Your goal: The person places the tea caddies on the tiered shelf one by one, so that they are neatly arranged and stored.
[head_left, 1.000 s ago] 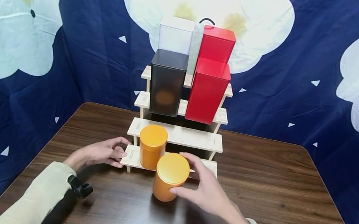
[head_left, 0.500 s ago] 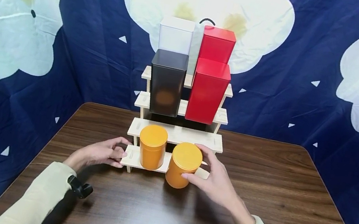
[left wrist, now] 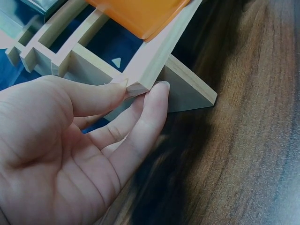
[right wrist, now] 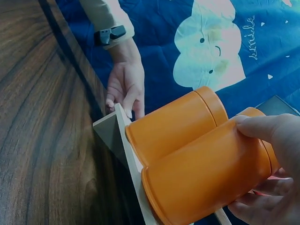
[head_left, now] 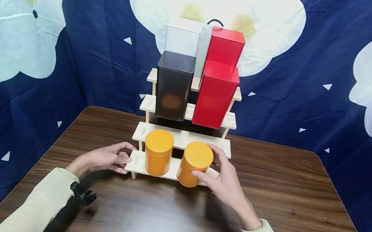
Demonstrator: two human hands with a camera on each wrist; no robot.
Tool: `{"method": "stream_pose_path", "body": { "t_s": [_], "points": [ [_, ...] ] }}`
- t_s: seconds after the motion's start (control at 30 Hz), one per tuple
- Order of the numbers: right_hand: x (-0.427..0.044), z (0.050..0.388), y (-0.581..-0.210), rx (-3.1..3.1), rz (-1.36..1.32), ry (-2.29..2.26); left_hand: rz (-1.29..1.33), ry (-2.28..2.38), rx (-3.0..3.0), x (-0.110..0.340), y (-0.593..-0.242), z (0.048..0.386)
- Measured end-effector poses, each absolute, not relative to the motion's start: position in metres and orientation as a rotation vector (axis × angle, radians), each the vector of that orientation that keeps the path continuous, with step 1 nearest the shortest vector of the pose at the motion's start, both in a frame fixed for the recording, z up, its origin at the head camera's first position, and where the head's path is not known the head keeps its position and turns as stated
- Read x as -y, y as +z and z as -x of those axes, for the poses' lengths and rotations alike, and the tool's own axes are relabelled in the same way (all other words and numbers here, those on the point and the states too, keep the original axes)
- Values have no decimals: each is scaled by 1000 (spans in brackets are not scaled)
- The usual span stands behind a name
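Observation:
My right hand point(head_left: 227, 185) grips a round orange canister point(head_left: 194, 167) by its side, thumb in front and fingers behind. Its base is at the front edge of the lowest step; whether it bears on the wood I cannot tell. A second orange canister point(head_left: 157, 154) stands upright to its left on that step, and the right wrist view shows the two close together. At the left end of the stepped wooden rack point(head_left: 134, 161), my left hand point(head_left: 102, 160) pinches the lowest board's corner. In the left wrist view the thumb point(left wrist: 101, 97) lies on top, fingers beneath.
Higher on the rack stand a black square tin point(head_left: 172, 88) and a red tin point(head_left: 216, 98). Behind them are a white tin point(head_left: 182, 36) and another red tin point(head_left: 226, 46). The rack stands on a dark wooden table point(head_left: 283, 199), with blue cloud-printed cloth point(head_left: 95, 13) around it.
My right hand has carried its canister from in front of the rack, rightward and back, to the lowest step's edge. The left hand and the other canister have stayed put.

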State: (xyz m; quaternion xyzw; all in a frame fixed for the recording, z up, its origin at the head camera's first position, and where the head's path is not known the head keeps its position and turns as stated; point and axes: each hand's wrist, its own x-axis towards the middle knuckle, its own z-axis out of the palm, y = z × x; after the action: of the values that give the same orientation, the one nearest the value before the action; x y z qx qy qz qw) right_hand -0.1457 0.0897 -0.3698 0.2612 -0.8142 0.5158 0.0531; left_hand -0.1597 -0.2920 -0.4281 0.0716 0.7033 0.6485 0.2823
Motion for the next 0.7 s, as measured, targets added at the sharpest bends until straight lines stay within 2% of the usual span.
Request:
{"method": "stream_pose_path", "body": {
  "t_s": [0.7],
  "points": [
    [-88, 156, -377, 2468, -675, 1607, -176, 1734, -1884, 291, -427, 159]
  ]
}}
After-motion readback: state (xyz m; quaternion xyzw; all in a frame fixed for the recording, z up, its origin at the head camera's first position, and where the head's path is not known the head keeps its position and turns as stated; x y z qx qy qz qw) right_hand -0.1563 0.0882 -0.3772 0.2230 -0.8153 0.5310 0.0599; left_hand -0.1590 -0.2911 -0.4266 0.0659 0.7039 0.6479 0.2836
